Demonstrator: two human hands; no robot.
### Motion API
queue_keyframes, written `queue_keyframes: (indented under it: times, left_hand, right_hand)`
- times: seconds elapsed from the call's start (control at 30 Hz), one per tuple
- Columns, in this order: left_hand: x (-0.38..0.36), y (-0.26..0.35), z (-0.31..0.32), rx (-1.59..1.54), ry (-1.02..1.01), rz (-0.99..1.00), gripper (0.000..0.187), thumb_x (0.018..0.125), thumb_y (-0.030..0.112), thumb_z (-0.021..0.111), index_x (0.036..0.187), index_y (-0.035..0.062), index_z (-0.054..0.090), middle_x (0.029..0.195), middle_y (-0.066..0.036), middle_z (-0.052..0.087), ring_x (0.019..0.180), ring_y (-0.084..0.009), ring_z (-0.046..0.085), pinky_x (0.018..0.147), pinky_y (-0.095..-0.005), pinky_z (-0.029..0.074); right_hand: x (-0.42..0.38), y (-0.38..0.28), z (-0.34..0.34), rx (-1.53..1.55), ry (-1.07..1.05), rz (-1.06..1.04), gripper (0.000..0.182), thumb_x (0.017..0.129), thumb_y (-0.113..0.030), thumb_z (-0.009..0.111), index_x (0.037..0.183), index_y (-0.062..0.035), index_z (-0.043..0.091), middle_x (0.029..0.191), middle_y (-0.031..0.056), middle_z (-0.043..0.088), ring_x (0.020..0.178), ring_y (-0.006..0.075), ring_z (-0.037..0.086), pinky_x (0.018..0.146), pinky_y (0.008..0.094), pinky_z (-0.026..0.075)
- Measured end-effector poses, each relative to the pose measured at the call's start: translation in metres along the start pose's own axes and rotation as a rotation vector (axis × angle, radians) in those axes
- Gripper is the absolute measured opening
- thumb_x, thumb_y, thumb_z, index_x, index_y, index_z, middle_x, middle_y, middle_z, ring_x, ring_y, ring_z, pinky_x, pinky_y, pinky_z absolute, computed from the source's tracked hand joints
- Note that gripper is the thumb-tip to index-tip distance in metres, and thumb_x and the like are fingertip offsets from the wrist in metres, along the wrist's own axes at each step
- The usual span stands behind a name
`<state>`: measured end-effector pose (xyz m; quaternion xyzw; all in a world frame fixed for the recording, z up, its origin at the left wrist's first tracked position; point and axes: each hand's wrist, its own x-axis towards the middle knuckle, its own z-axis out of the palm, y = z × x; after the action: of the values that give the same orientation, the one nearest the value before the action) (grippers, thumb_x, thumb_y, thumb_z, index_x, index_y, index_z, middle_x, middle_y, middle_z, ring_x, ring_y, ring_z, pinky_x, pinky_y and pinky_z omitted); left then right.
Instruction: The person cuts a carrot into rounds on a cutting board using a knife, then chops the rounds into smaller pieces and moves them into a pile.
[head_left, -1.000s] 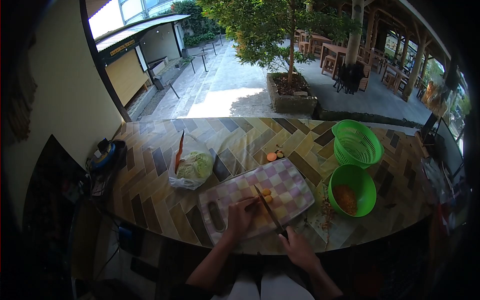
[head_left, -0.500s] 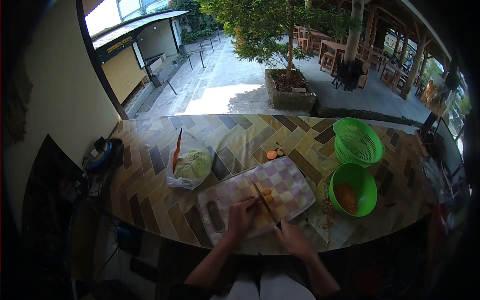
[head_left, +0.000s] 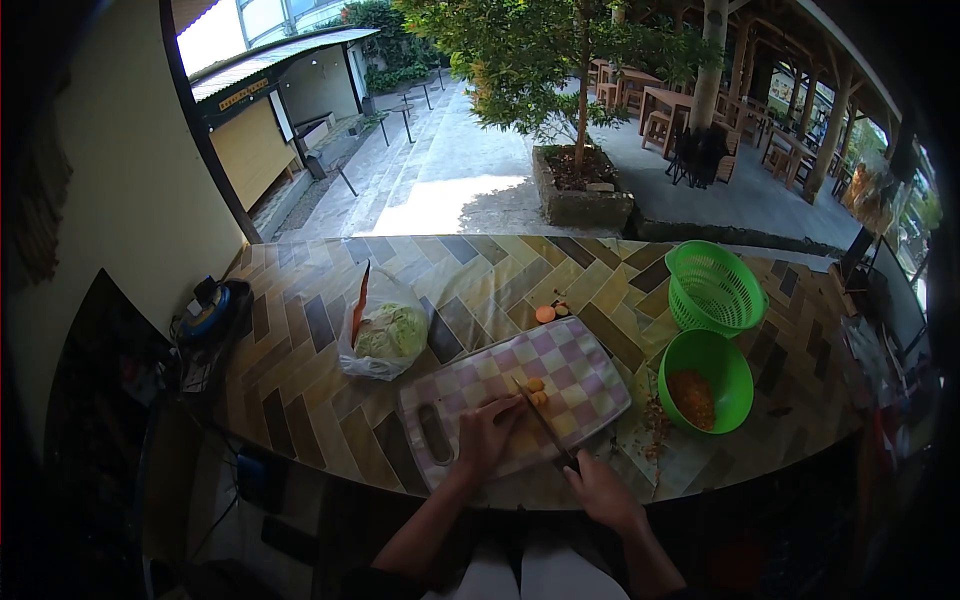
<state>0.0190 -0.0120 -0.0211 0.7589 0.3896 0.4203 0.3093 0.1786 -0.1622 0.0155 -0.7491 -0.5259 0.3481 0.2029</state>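
The long, narrow, dark-bladed knife (head_left: 546,424) and the right hand (head_left: 603,490) have drawn back slightly toward the body since half a second ago. The right fingers wrap the knife's handle; the left hand (head_left: 482,437) bends close beside the blade, and I cannot tell whether its fingers grip anything. Small, round orange slices (head_left: 536,384) lie just beside the blade on the rectangular pink-and-white checkered cutting board (head_left: 562,352).

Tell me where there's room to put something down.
The table looks bare left of the bagged cabbage and just right of the green colander. It's crowded between the cutting board and green bowl, where scraps lie, and around the left hand, right hand and knife.
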Motion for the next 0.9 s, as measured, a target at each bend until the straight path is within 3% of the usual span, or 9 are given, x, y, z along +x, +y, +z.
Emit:
queue_keyframes:
  times: [0.37, 0.57, 0.77, 0.9]
  left_hand:
    - [-0.001, -0.001, -0.001, -0.001, -0.039, -0.036, 0.019, 0.088, 0.007, 0.065, 0.104, 0.0013, 0.073, 0.103, -0.016, 0.071, 0.089, -0.0316, 0.071, 0.079, -0.0344, 0.055]
    - [-0.001, -0.001, -0.001, -0.011, -0.027, -0.044, 0.018, 0.087, 0.006, 0.065, 0.103, 0.0011, 0.073, 0.105, -0.017, 0.071, 0.091, -0.0324, 0.07, 0.079, -0.0344, 0.055]
    - [0.0, -0.009, 0.001, -0.025, -0.038, -0.023, 0.023, 0.086, 0.005, 0.065, 0.107, 0.0026, 0.073, 0.105, -0.018, 0.071, 0.092, -0.0322, 0.07, 0.081, -0.034, 0.055]
    - [0.002, -0.005, -0.002, -0.014, -0.065, -0.027, 0.025, 0.086, 0.007, 0.064, 0.109, 0.0024, 0.072, 0.105, -0.018, 0.071, 0.092, -0.0319, 0.071, 0.082, -0.0343, 0.055]
  right_hand:
    - [-0.011, -0.013, 0.008, 0.054, 0.071, -0.07, 0.032, 0.1, -0.028, 0.049, 0.102, 0.0041, 0.046, 0.081, 0.0333, 0.06, 0.084, 0.0524, 0.057, 0.071, 0.0564, 0.042]
    - [-0.011, -0.022, 0.008, 0.025, 0.03, 0.012, 0.034, 0.1, -0.029, 0.049, 0.106, 0.0043, 0.047, 0.084, 0.0332, 0.062, 0.087, 0.0517, 0.059, 0.073, 0.0562, 0.044]
    - [0.007, -0.008, 0.006, 0.099, -0.021, -0.102, 0.032, 0.1, -0.026, 0.048, 0.108, 0.0051, 0.047, 0.084, 0.0334, 0.063, 0.087, 0.0518, 0.061, 0.078, 0.0593, 0.045]
    - [0.03, -0.016, 0.009, 0.078, -0.022, -0.111, 0.032, 0.1, -0.025, 0.05, 0.106, 0.0065, 0.049, 0.09, 0.0334, 0.062, 0.093, 0.0522, 0.058, 0.077, 0.0552, 0.044]
